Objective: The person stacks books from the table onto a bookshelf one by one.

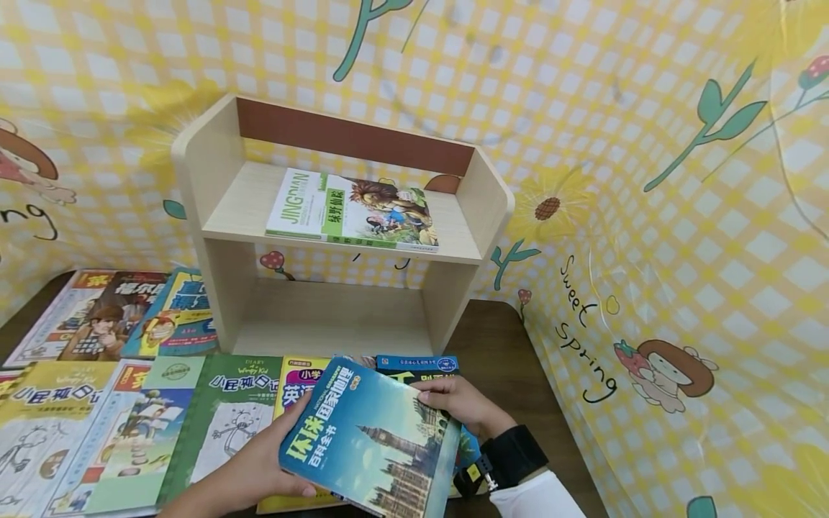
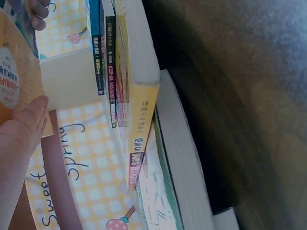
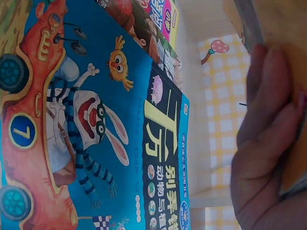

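Both my hands grip the glossy blue book.
Left hand fingers curl under its near edge; right hand fingers, partly hidden, clamp the far corner.

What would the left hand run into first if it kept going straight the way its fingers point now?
The left hand holds the blue Big Ben book, fingers pointing up and right. Straight on, beyond that book, it would probably meet the right hand gripping the book's far edge, though depth is hard to judge.
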A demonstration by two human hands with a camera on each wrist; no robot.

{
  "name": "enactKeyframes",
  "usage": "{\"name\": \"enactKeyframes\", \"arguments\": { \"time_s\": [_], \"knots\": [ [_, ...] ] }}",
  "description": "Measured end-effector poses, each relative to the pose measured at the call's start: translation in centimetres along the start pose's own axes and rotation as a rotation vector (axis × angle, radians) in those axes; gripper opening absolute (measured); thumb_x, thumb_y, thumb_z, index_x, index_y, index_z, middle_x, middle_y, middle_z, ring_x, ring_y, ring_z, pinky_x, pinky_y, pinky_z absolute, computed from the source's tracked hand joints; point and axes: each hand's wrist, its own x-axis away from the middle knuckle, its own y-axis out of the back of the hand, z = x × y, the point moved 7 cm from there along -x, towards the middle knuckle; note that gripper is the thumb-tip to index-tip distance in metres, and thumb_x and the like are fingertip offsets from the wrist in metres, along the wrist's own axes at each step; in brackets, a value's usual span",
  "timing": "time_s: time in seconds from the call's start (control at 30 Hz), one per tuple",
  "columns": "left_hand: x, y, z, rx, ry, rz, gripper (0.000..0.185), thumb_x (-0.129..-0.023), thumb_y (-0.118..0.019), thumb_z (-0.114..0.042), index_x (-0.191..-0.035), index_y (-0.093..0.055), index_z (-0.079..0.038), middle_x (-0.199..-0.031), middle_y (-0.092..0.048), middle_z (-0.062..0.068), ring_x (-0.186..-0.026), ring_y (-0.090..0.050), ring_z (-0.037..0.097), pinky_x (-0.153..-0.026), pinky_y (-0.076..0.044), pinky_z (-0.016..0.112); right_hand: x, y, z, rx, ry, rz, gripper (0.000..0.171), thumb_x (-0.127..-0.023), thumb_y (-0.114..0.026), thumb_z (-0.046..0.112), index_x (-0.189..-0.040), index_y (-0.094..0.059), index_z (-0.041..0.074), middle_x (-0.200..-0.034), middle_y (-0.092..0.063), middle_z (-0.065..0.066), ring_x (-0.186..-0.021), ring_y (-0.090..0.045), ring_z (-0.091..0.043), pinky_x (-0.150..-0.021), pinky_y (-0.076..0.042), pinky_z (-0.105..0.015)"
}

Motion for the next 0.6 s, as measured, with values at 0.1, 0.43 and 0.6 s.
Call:
{"name": "enactKeyframes", "arguments": {
  "time_s": [0.1,0.43,0.6],
  "knots": [
    [0.0,0.1,0.3,-0.009,0.038,-0.020,0.129,-0.063,-0.090,-0.031,-0.155,-0.003,-0.006,-0.155,-0.011,0.032,-0.125,-0.041,0.044,-0.090,-0.052,0.031,-0.3,0.4,-0.3,-0.071,-0.044,-0.061,0.038,-0.097,-0.060,0.022,-0.127,-0.061,-0.001,-0.115,-0.066,-0.014,-0.087,-0.065,-0.017,-0.074,-0.054,-0.029],
    [0.0,0.1,0.3,0.121,-0.003,-0.034,0.122,-0.074,-0.085,-0.020,-0.155,0.006,-0.013,-0.157,0.001,0.028,-0.111,-0.057,0.031,-0.080,-0.056,0.029,0.0,0.9,-0.8,-0.313,-0.083,-0.198,0.058,-0.100,-0.048,0.039,-0.144,-0.042,0.003,-0.147,-0.038,-0.021,-0.118,-0.051,-0.031,-0.092,-0.048,-0.042],
    [0.3,0.3,0.0,0.138,0.056,-0.112,0.125,-0.071,-0.087,-0.022,-0.156,0.006,-0.019,-0.156,0.000,0.026,-0.111,-0.055,0.029,-0.079,-0.057,0.029,0.2,0.0,-0.7,-0.482,-0.061,-0.203,0.061,-0.101,-0.046,0.040,-0.148,-0.033,0.003,-0.127,-0.053,-0.009,-0.099,-0.058,-0.014,-0.083,-0.049,-0.030]
  ]
}}
